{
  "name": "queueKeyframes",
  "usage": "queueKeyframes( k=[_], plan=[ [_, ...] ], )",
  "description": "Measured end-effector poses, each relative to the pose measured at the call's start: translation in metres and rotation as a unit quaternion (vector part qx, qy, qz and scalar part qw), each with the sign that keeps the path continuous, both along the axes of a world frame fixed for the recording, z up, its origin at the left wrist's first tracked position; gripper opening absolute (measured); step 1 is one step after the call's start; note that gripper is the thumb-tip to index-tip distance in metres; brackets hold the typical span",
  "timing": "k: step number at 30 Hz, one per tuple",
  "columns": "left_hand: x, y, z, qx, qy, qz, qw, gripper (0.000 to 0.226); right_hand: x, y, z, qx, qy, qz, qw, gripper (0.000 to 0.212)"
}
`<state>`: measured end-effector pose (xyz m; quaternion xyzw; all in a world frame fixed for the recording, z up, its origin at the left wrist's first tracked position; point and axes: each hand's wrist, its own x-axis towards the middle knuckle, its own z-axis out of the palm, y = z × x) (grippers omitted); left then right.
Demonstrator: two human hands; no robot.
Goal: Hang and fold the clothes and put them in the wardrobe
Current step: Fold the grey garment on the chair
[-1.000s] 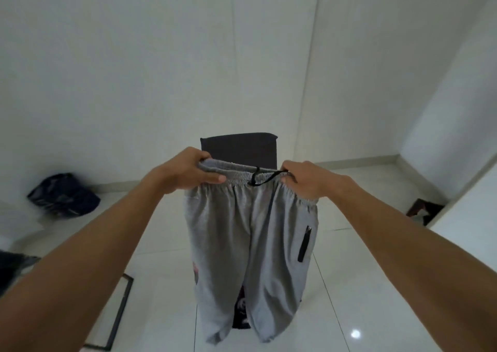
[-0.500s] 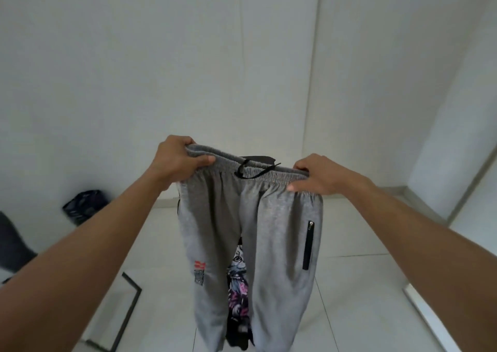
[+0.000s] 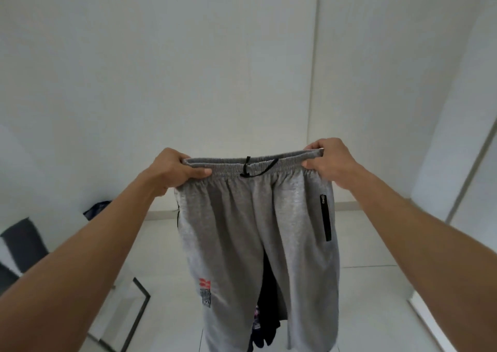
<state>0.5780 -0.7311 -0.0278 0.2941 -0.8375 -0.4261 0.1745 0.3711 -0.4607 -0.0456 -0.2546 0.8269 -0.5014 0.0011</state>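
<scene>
I hold the grey trousers [image 3: 258, 233] up in front of me by the waistband, arms stretched out. My left hand [image 3: 176, 170] grips the left end of the waistband, fingers curled over the top and thumb pressed on the near side. My right hand [image 3: 329, 160] grips the right end the same way, fingers wrapped round the edge. The band is pulled flat between my hands, with a black drawstring [image 3: 254, 167] hanging at its middle. The legs hang straight down over the white floor [image 3: 376, 284]. A black zip pocket [image 3: 325, 217] sits on the right side, a small red and dark print [image 3: 205, 292] low on the left leg. Some dark printed cloth [image 3: 262, 327] shows between the legs. A dark bundle [image 3: 96, 210] lies far left by the white wall [image 3: 188, 69].
</scene>
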Motion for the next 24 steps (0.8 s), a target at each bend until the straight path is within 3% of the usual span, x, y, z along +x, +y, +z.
queueKeyframes(
  k=[5,8,10,12,14,17,24],
  plan=[
    [-0.001,0.014,-0.012,-0.113,-0.001,0.095,0.989,0.060,0.039,-0.012,0.015,0.075,0.101,-0.061,0.990,0.022],
    [-0.005,0.028,-0.011,-0.055,0.039,0.140,0.988,0.067,0.066,-0.035,0.027,0.015,0.045,-0.080,0.996,0.023],
    [-0.009,0.035,-0.006,0.058,0.098,0.102,0.988,0.059,0.085,-0.052,0.036,-0.016,0.020,-0.069,0.997,0.018],
    [-0.010,0.046,0.001,0.164,0.160,0.022,0.973,0.035,0.102,-0.071,0.042,-0.050,-0.014,-0.045,0.998,0.012],
    [-0.010,0.050,0.008,0.216,0.186,-0.044,0.957,0.024,0.116,-0.089,0.045,-0.073,-0.057,-0.026,0.995,0.016],
    [-0.001,0.042,0.019,0.226,0.195,-0.093,0.950,0.026,0.130,-0.109,0.053,-0.105,-0.094,-0.028,0.990,0.021],
    [0.011,0.022,0.027,0.195,0.249,-0.103,0.943,0.018,0.148,-0.114,0.065,-0.158,-0.168,0.043,0.972,0.038]
  ],
)
